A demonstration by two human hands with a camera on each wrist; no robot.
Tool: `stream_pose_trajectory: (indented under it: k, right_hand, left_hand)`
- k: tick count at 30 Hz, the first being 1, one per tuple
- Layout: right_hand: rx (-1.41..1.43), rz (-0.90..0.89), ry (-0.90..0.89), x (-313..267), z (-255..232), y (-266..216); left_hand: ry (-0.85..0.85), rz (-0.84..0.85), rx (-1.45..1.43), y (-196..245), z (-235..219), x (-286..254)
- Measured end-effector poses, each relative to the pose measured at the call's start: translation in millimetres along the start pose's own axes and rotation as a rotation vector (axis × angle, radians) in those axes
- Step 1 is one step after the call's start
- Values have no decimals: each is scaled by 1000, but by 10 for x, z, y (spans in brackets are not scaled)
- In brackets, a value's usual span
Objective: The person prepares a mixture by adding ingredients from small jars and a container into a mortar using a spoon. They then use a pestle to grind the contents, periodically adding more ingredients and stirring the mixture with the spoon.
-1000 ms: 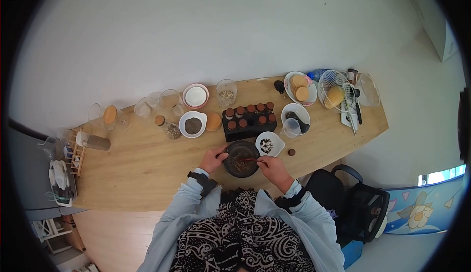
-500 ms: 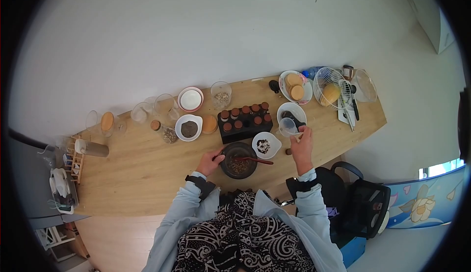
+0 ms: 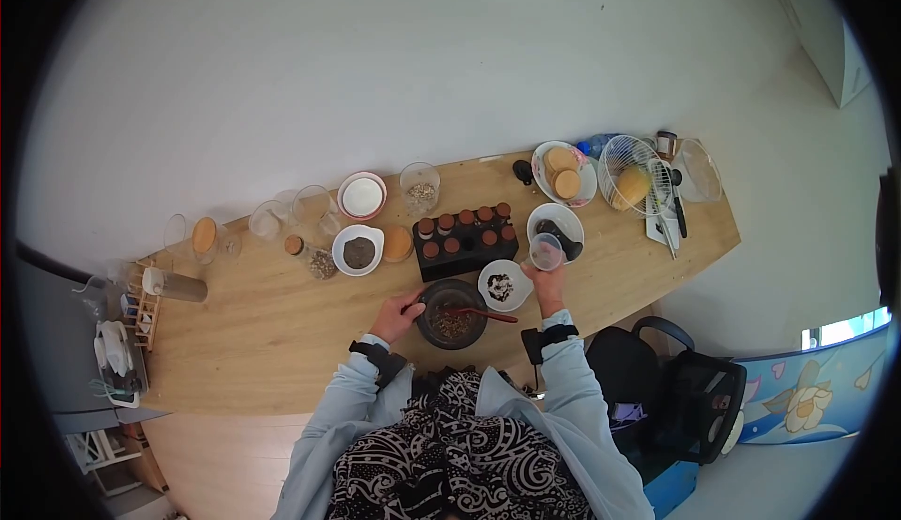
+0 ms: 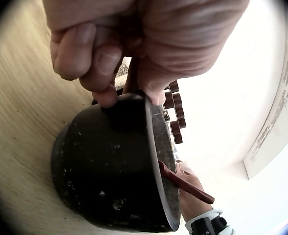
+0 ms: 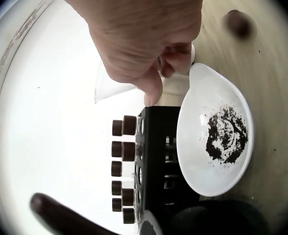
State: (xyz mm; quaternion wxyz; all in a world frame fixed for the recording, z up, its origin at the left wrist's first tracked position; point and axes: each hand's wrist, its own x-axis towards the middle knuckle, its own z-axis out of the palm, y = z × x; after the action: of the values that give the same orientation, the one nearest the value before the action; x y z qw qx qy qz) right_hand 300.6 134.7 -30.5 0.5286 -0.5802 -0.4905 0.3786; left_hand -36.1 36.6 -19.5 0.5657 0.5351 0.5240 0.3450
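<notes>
My left hand (image 3: 394,318) pinches the rim of a dark mortar-like bowl (image 4: 109,166), thumb at the edge and fingers on the outer wall. A reddish-brown spoon (image 3: 486,314) leans in that bowl over brown crumbs, its handle sticking out to the right. My right hand (image 3: 547,287) grips a clear plastic cup (image 3: 546,252), held by the front of a white bowl with dark contents (image 3: 567,222). In the right wrist view the cup is partly hidden behind the hand. Beside it is a white spouted bowl (image 5: 195,147) with dark and pale residue.
Behind the dark bowl stands a black rack (image 3: 469,261) of capped vials. Left of it are a white bowl of grey powder (image 3: 358,252), a wooden lid (image 3: 398,243) and glass jars. Farther right are a wire basket (image 3: 615,175) and a knife (image 3: 679,210).
My right hand has let go of the spoon, reached right, taken hold of the clear cup and brought it slightly left. The left hand has stayed at the dark bowl's rim.
</notes>
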Motion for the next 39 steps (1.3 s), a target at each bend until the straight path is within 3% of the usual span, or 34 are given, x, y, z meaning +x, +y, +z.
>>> stream_pose_trajectory:
  k: [2,9,11,20,24,26,39]
  right_hand:
    - [-313,-191,75,7,34,17]
    - [-231,-198,47,35,-81,-101]
    - [-228,-299,117,-17,-128,-275]
    - [-271,-202,-107,-496,138,-353]
    - [-454,-296,-119,-492,206,-36]
    - [-375,-177,-119,-523,228,-90]
    - [-252,-68,-104,-531,251,26]
  left_hand:
    - [7,-3,12,17,4,-7]
    - [-2,-49,70,-22,-13,-4]
    - [3,-37,39,-24,-3,-3]
    - [50,-8,-28,18,28,2]
    - [49,29,-50,-56,39,9]
    - [44,15,-47,-54,28,8]
    - [34,-28,31,99,6,-22]
